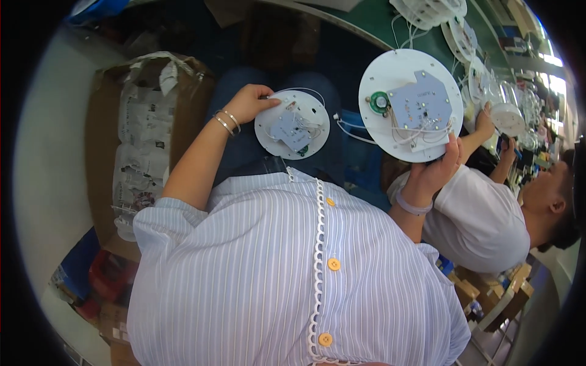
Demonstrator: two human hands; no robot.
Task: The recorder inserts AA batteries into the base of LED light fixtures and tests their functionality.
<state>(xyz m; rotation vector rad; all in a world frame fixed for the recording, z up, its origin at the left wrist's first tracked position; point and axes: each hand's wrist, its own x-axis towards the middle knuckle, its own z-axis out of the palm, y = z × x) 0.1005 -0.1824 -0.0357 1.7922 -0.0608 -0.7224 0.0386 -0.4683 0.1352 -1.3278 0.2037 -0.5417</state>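
My left hand (250, 104) pinches the upper left rim of a round white plate (264, 131) over my lap. A grey-white circuit board, thin white wires and a small green round part sit on that plate. Higher and to the right, my right hand (434, 168) grips the lower edge of a larger-looking round white plate (381, 67), fingers partly behind it. This one bears a grey circuit board (421, 104), a green ring-shaped part (379, 103) and white wires. A white lead with a small connector (337, 117) hangs off its left side, between the two plates.
An open cardboard box (101, 140) with clear plastic trays (143, 158) stands at my left. A green-topped bench (366, 27) runs along the far side, carrying more white round parts (467, 36). Close at my right a co-worker in a white shirt (482, 213) works at the bench.
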